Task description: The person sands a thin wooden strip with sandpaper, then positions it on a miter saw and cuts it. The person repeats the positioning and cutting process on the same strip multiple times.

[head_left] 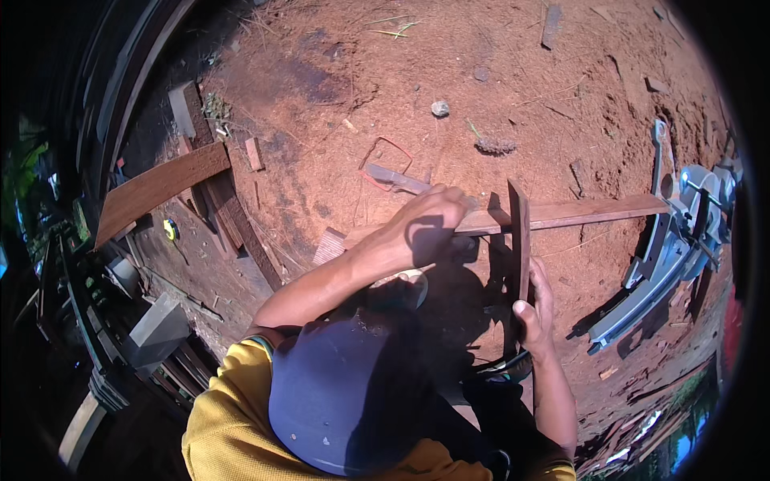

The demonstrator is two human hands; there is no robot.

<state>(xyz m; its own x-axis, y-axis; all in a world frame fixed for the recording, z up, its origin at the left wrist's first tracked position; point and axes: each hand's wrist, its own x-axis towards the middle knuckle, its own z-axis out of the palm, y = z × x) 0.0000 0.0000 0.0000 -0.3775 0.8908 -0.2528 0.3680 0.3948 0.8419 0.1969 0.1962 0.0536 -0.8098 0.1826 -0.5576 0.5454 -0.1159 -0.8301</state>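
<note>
My left hand (pixel 433 224), fingers curled, is on or just over a long reddish board (pixel 593 208) lying crosswise; what it holds is hidden. Beside it is a flat grey piece (pixel 391 175) with a thin red loop, running under or behind my fingers. My right hand (pixel 534 313) grips a narrow dark board (pixel 517 216), thumb on its near end; this board stands out across the long one. A shadow darkens the ground below both boards.
A metal miter saw (pixel 694 212) sits at the right, by the long board's end. Offcuts and planks (pixel 160 192), a yellow tape measure (pixel 170 229) and a grey block (pixel 156 337) lie left. Sawdust, a stone (pixel 439 109) and a cone-like piece (pixel 495 147) are beyond my hands.
</note>
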